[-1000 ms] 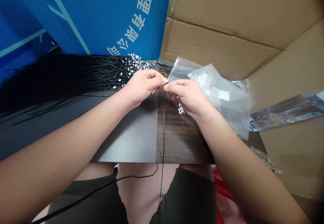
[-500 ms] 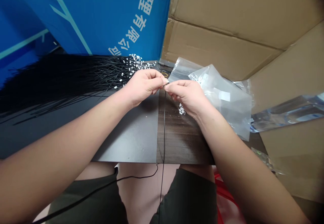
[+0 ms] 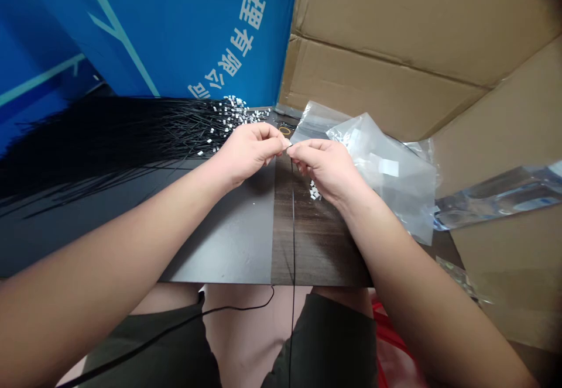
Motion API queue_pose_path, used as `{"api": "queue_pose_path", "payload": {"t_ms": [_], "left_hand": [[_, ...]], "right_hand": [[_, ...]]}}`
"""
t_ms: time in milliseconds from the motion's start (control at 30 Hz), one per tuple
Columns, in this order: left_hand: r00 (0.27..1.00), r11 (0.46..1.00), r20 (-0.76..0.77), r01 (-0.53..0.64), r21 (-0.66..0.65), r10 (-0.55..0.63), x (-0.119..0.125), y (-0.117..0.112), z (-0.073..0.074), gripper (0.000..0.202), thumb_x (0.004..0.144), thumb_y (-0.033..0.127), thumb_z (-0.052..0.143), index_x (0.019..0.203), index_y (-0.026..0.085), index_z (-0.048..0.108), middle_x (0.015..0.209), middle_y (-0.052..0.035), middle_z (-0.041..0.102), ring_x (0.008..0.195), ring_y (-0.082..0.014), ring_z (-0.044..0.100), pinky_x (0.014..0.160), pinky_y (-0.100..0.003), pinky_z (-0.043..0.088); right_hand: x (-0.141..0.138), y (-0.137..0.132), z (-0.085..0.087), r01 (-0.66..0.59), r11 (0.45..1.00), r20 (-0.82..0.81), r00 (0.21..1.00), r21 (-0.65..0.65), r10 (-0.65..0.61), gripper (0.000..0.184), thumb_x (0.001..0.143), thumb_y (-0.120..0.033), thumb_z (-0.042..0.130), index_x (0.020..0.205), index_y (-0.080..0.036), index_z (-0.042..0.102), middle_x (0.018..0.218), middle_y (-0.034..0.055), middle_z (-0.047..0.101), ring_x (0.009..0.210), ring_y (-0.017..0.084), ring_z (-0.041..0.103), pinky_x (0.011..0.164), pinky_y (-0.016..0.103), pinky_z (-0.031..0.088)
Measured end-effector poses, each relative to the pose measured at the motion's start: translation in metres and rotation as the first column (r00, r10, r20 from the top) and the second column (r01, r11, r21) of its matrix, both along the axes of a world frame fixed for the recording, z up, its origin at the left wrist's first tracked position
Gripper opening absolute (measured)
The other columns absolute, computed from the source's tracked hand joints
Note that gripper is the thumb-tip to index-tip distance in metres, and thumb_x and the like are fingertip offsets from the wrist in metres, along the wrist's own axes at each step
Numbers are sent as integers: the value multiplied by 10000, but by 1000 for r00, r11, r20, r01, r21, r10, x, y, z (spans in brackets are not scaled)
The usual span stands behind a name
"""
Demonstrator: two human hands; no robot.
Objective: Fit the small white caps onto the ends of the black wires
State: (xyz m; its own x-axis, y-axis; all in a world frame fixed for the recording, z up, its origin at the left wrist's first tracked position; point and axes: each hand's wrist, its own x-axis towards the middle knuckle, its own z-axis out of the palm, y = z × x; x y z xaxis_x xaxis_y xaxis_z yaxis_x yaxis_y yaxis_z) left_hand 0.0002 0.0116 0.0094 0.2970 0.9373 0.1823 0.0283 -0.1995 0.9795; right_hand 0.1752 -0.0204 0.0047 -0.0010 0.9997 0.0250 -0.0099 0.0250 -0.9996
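head view: the left hand (image 3: pixel 248 157) and right hand (image 3: pixel 327 168) are closed in a fingertip pinch at the top of a thin black wire (image 3: pixel 293 230), seemingly held by both. it hangs over the dark table (image 3: pixel 228 247), small white pieces (image 3: pixel 314 190) just below the right hand. this fine pinch calls for steady fingertips.

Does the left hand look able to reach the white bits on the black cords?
Probably yes. The left hand sits just in front of the white bits, with nothing between them. But it is pinching a thin black cord with the right hand, so it would likely let go first.
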Motion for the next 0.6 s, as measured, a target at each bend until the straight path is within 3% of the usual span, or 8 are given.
{"api": "queue_pose_path", "payload": {"t_ms": [333, 600], "left_hand": [[998, 998, -53, -28, 50, 31, -1, 1, -1, 92, 765, 205, 760, 708, 167, 697, 636, 8, 620, 585, -103, 478, 602, -275, 386], [1000, 1000, -7, -2, -9, 2, -3, 4, 1, 132, 775, 165, 743, 666, 161, 668, 621, -5, 616, 539, -83, 459, 559, -259, 355]], "right_hand": [[-2, -2, -1, 49, 998, 62, 997, 32, -51, 135, 715, -266, 807, 650, -184, 722, 572, -35, 567, 565, 89, 446, 552, 271, 330], [-1, -1, -1, 44, 999, 67, 997, 28, -45, 171, 711, -315, 843, 675, -186, 736, 662, -12, 632, 603, 95, 478, 572, 274, 371]]}}
